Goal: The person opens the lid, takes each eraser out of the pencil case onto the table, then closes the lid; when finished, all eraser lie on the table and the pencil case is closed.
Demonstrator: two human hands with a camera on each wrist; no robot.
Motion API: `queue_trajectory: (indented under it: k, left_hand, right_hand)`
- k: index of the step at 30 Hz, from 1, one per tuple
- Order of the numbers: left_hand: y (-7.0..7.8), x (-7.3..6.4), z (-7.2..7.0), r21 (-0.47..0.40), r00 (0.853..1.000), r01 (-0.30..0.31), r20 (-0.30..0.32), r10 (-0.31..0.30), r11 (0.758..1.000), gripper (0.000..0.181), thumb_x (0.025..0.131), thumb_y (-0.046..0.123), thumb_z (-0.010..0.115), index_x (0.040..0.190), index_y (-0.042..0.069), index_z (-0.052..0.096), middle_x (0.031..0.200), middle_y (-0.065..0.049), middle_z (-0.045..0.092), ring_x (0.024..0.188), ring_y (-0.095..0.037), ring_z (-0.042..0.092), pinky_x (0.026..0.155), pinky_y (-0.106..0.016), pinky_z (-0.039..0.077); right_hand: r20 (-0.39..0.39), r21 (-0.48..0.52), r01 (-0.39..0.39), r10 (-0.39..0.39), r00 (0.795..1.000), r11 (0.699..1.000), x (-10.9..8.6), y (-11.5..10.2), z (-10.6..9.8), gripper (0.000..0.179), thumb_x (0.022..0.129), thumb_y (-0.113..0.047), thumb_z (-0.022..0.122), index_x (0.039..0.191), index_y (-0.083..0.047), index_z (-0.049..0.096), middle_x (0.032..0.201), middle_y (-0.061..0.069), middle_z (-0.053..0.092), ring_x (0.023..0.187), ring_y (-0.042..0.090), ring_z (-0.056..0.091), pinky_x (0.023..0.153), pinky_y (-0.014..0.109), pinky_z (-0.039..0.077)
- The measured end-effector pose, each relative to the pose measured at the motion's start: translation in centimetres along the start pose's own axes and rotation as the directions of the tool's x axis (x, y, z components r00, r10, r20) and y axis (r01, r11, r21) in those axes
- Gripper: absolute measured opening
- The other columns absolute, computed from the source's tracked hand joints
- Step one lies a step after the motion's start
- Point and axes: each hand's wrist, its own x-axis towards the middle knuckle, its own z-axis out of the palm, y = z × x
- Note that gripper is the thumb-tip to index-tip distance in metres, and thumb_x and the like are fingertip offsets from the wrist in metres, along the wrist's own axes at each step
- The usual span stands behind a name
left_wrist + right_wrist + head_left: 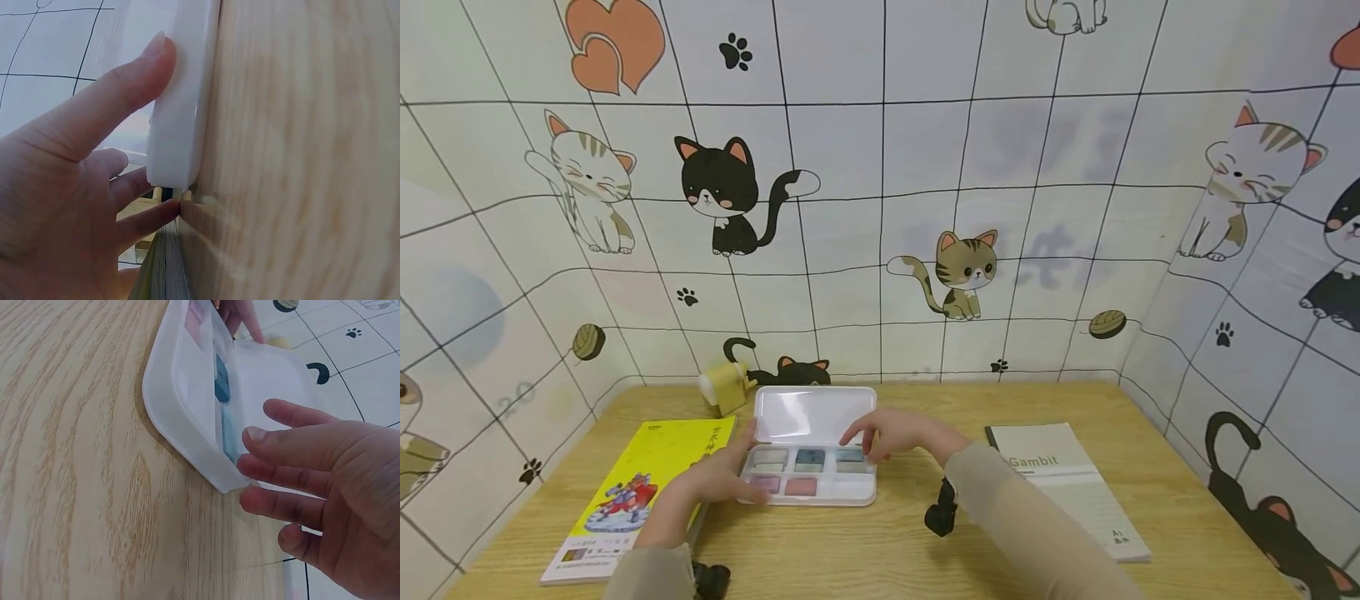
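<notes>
A white hinged case (850,493) lies on the table with its lid (790,417) raised. Its compartments hold a purple block (764,484), a pink block (801,487), and grey, teal and pale green ones. My left hand (718,473) grips the case's left end, thumb on the front wall and fingers around the side, as the left wrist view shows. Over the right end hovers my right hand (898,433), its index finger in front of the lid. In the right wrist view its fingers (284,475) bend loosely near the case's corner, nothing between them.
A yellow book (677,450) lies at left, partly behind the left forearm. Behind it stands a small yellow object (726,387). A pale notebook (1075,483) lies at right, partly under the right sleeve. A cat-patterned cloth (850,167) encloses the wooden table (820,550).
</notes>
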Motion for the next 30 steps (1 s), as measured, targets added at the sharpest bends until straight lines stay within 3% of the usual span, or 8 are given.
queue_trajectory:
  k: [5, 14, 30]
  left_hand:
    - [-0.1, 0.0, 0.1, 0.008, 1.000, 0.010, -0.002, -0.010, 1.000, 0.126, 0.067, 0.035, 0.088, 0.155, 0.005, 0.003, 0.155, -0.026, 0.022, 0.138, -0.045, 0.026, 0.110, -0.063, 0.017]
    - [0.1, -0.2, 0.1, 0.005, 0.999, 0.036, 0.000, -0.036, 0.999, 0.128, 0.065, 0.037, 0.088, 0.156, 0.007, 0.003, 0.156, -0.024, 0.020, 0.139, -0.044, 0.025, 0.110, -0.064, 0.016]
    - [0.1, -0.1, 0.0, -0.001, 1.000, 0.023, -0.002, -0.023, 1.000, 0.127, 0.066, 0.037, 0.088, 0.156, 0.006, 0.003, 0.158, -0.024, 0.016, 0.140, -0.045, 0.022, 0.110, -0.064, 0.015]
  right_hand:
    - [0.004, -0.056, -0.015, 0.015, 1.000, 0.998, 0.3, -0.2, 0.4, 0.043, 0.085, 0.005, 0.067, 0.119, -0.021, 0.068, 0.083, -0.002, 0.062, 0.057, 0.019, 0.058, 0.054, 0.022, 0.048]
    - [-0.002, -0.182, -0.035, 0.035, 0.999, 0.983, 1.1, -0.2, 1.2, 0.052, 0.082, 0.003, 0.069, 0.124, -0.027, 0.067, 0.071, -0.007, 0.058, 0.049, 0.008, 0.050, 0.050, 0.020, 0.045]
    - [0.027, -0.262, -0.026, 0.034, 0.999, 0.965, 1.4, -1.3, 1.6, 0.060, 0.076, 0.012, 0.062, 0.121, -0.028, 0.070, 0.071, -0.004, 0.053, 0.059, 0.007, 0.045, 0.053, 0.018, 0.038]
